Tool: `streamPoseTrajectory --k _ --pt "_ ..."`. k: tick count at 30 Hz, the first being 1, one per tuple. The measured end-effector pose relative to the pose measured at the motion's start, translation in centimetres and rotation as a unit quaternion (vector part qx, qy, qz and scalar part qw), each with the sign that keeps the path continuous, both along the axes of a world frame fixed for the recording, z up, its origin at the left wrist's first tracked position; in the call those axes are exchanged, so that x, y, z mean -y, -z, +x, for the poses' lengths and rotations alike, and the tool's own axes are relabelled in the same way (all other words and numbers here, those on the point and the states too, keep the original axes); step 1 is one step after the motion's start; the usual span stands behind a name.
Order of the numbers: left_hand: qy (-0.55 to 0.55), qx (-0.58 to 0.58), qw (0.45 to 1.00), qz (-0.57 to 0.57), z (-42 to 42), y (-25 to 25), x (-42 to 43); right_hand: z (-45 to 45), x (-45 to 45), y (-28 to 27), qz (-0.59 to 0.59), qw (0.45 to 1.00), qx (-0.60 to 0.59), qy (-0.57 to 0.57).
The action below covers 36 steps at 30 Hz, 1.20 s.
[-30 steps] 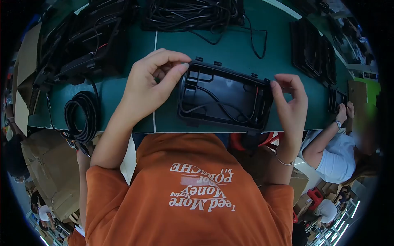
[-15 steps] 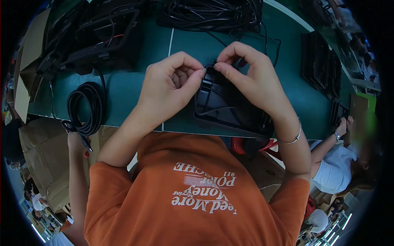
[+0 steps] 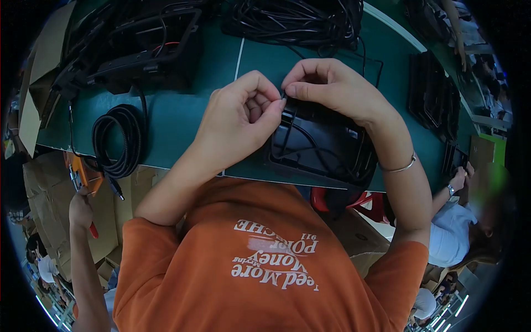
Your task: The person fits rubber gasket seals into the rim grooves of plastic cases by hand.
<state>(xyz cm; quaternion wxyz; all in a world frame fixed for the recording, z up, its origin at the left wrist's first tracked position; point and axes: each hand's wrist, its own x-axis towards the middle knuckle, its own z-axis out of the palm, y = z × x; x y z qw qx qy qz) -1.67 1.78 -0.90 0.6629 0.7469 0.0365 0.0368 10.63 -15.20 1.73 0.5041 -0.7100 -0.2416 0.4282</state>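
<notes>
A shallow black plastic tray-like housing (image 3: 332, 146) lies on the green table in front of me. A thin black cord (image 3: 307, 136) loops across its inside and runs up to my fingertips. My left hand (image 3: 243, 113) is closed, thumb and forefinger pinching the cord above the housing's far left corner. Just beyond it, my right hand (image 3: 337, 91) is also closed in a pinch at the upper end of the cord. The fingertips of both hands nearly meet. My right hand covers part of the housing's far rim.
A large bundle of black cable (image 3: 296, 22) lies at the back. On the left are an open black case (image 3: 146, 58) and a coiled black cable (image 3: 119, 141). Stacked black frames (image 3: 431, 91) stand to the right. A co-worker's hand (image 3: 81, 210) holds a red-handled tool at the left.
Both hands have shifted slightly right, my right fingertips moving closer to the left ones. More cord now shows looped inside the housing. The co-worker's hand at the left has moved down from the coiled cable.
</notes>
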Motion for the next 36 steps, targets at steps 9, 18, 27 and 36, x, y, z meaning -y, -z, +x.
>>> streamPoseTrajectory --k 9,18,27,36 --pt "0.009 0.014 0.999 0.038 -3.5 0.2 -0.1 0.0 -0.6 0.1 0.000 0.997 0.035 -0.068" --pt "0.011 0.116 0.986 0.116 -4.5 1.0 -0.8 -0.3 -0.8 -0.1 -0.023 0.990 0.091 -0.102" --pt "0.094 0.335 0.891 0.292 -3.0 2.1 -2.4 -5.5 0.6 -1.2 0.023 0.881 0.462 0.102" --pt "0.165 0.335 0.881 0.291 -1.4 3.0 -4.1 -11.9 2.6 0.1 0.030 0.907 0.420 -0.012"
